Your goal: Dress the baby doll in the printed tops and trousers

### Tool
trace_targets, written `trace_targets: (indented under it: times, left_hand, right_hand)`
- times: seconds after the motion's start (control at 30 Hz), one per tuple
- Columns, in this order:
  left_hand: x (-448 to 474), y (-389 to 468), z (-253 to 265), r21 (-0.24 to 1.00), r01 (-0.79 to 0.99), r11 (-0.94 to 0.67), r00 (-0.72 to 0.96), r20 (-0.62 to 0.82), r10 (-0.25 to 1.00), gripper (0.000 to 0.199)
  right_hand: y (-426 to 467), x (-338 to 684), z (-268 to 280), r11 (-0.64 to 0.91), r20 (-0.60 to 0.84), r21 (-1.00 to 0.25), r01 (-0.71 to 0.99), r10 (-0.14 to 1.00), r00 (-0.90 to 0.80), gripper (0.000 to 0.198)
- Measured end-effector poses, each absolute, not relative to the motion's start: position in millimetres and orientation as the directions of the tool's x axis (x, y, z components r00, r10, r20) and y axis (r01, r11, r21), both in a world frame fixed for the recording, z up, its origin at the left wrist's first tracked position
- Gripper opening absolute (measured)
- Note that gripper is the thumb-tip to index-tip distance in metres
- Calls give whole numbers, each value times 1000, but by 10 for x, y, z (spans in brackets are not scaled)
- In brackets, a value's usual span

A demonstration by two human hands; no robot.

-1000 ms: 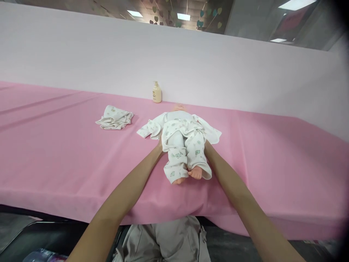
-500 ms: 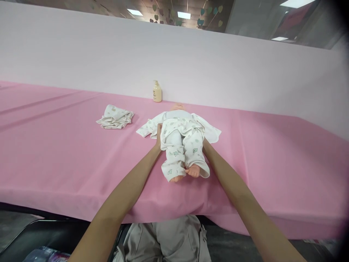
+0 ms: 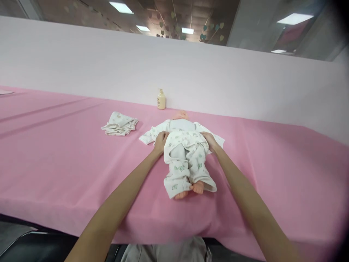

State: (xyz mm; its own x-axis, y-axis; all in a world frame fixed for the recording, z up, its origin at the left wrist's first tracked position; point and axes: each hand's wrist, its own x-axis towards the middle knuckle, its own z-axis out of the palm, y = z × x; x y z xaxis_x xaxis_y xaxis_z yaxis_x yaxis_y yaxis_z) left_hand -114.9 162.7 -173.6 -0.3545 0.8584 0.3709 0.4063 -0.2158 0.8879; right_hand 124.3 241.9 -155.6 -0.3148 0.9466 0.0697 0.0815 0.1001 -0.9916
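A baby doll (image 3: 181,124) lies on its back on the pink-covered table, its feet towards me. White printed baby pants (image 3: 187,137) cover its hips and legs, and the pant legs are bunched, with bare feet showing below. Under its upper body a white printed top (image 3: 148,137) lies spread out, sleeves to both sides. My left hand (image 3: 161,141) is closed at the left edge of the waistband, fingers partly hidden. On the other side, my right hand (image 3: 209,140) pinches the waistband's right edge.
Against the white partition (image 3: 231,83) stands a cream pump bottle (image 3: 161,100). A folded printed cloth (image 3: 120,124) lies left of the doll on the pink table cover (image 3: 68,156). A black chair (image 3: 38,247) is at lower left, below the table edge.
Both hands have moved from beside and under the doll's hips up to the waistband, which now sits straighter across the belly. The camera view has tilted up slightly.
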Motion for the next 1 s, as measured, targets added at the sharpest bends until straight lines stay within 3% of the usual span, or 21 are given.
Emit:
trace_targets:
  times: [0.13,0.33,0.4,0.5,0.57,0.7,0.8,1.0]
  left_hand:
    - [-1434,1710,-1705,874,432,-223,-188,330,925,23]
    - [-1616,1784,-1480,888,433,-155,60,143,988,24]
    - [-1644,1872,-1398,824,536,-184,38,195,980,24]
    - [-1686,2114,-1332,637,726,-261,-12,392,920,21]
    - [-1713,2307,-1347,639,744,-196,-74,371,926,20]
    - [-1749,2586,-1469,840,542,7,-220,134,966,23]
    - [-1759,2665,-1540,864,502,49,-298,120,947,18]
    - [-1750,2688,-1563,876,481,37,-352,154,923,13]
  right_hand:
    - [2485,1469,-1472,147,44,-970,194,890,-454,25]
    - [2661,1550,-1313,484,168,-801,353,748,-642,13]
    - [2770,1496,-1233,586,234,-691,424,736,-636,6]
    - [2983,1381,-1187,638,302,-569,519,749,-590,7]
    - [3138,1298,-1246,585,285,-602,544,793,-538,4]
    - [3386,1172,-1489,308,137,-793,526,931,-338,9]
    - [3505,1132,-1614,182,88,-866,467,972,-216,8]
    - [3619,1074,-1685,124,116,-868,481,992,-47,8]
